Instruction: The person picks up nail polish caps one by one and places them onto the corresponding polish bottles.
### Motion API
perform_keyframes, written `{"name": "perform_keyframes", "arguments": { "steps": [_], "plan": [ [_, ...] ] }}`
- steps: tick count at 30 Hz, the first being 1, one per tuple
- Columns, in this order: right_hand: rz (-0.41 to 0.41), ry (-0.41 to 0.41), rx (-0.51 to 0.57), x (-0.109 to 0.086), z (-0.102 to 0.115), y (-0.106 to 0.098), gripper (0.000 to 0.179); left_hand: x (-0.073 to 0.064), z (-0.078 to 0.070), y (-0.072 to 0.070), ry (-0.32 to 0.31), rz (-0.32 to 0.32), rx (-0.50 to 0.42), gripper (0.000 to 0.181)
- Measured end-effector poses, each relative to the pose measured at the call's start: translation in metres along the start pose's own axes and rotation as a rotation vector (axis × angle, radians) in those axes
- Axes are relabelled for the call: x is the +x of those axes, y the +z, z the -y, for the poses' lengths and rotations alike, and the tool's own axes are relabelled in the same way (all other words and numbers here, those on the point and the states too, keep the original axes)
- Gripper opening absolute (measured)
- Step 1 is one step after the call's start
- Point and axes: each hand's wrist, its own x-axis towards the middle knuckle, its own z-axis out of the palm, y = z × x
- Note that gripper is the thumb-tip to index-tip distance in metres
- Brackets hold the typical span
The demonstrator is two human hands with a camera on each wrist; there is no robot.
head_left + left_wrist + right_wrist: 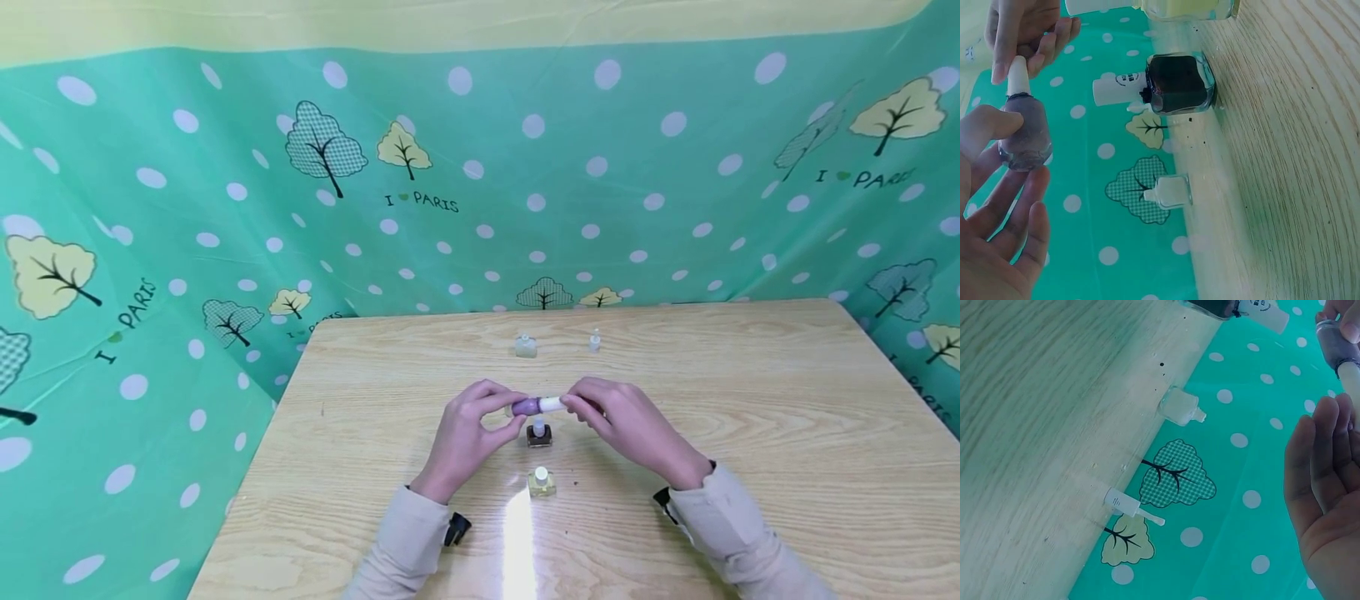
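In the head view my left hand [465, 429] pinches a purple nail polish bottle [527, 407] between thumb and fingers, lifted above the wooden table. The bottle lies roughly sideways. My right hand [630, 421] pinches its white cap [551, 403] from the other side. Cap and bottle sit together, as the left wrist view shows with the bottle's glass body [1027, 137]. Below the hands stands a dark nail polish bottle [539, 435] with a white cap. Closer to me is a yellow nail polish bottle [542, 483], also capped in white.
Toward the table's back stands an uncapped pale bottle [526, 347]. To its right a white cap [595, 342] stands with its brush pointing up, clearer as the brush cap [1122, 502] in the right wrist view. A green patterned cloth [525, 167] hangs behind the table.
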Motion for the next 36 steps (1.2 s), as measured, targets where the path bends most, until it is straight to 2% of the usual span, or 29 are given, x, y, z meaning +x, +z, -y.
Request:
{"name": "perform_keyframes", "arguments": {
  "steps": [3, 8, 11, 13, 16, 25, 29, 36],
  "plan": [
    [0.007, 0.011, 0.009, 0.0003, 0.0001, -0.0001, 0.021, 0.0002, -0.0004, -0.0005, -0.001, 0.003, 0.002, 0.022],
    [0.012, 0.02, 0.054, -0.0006, -0.0001, -0.0003, 0.013, -0.0001, 0.0014, -0.0011, -0.01, 0.006, 0.004, 0.022],
    [0.007, -0.013, 0.077, -0.0012, -0.0001, -0.0011, 0.026, -0.001, 0.0033, -0.0009, -0.02, 0.004, 0.006, 0.022],
    [0.0, -0.041, 0.077, -0.0013, -0.0006, -0.0013, 0.028, -0.0015, 0.0045, -0.0005, -0.02, 0.002, 0.003, 0.022],
    [-0.008, -0.063, 0.064, -0.0014, -0.0017, -0.0004, 0.023, -0.0019, 0.0054, -0.0003, -0.023, 0.005, -0.004, 0.022],
    [-0.017, -0.056, 0.031, -0.0004, -0.0022, 0.0026, 0.011, -0.002, 0.0039, 0.0001, -0.011, -0.009, 0.019, 0.022],
    [-0.001, -0.029, 0.021, 0.0002, -0.0019, 0.0032, 0.01, -0.0016, 0.004, 0.0006, 0.001, -0.012, 0.021, 0.023],
    [0.056, 0.042, 0.073, 0.0017, -0.0026, 0.004, 0.018, -0.0011, 0.0039, 0.0011, 0.047, -0.022, 0.036, 0.024]
  ]
}}
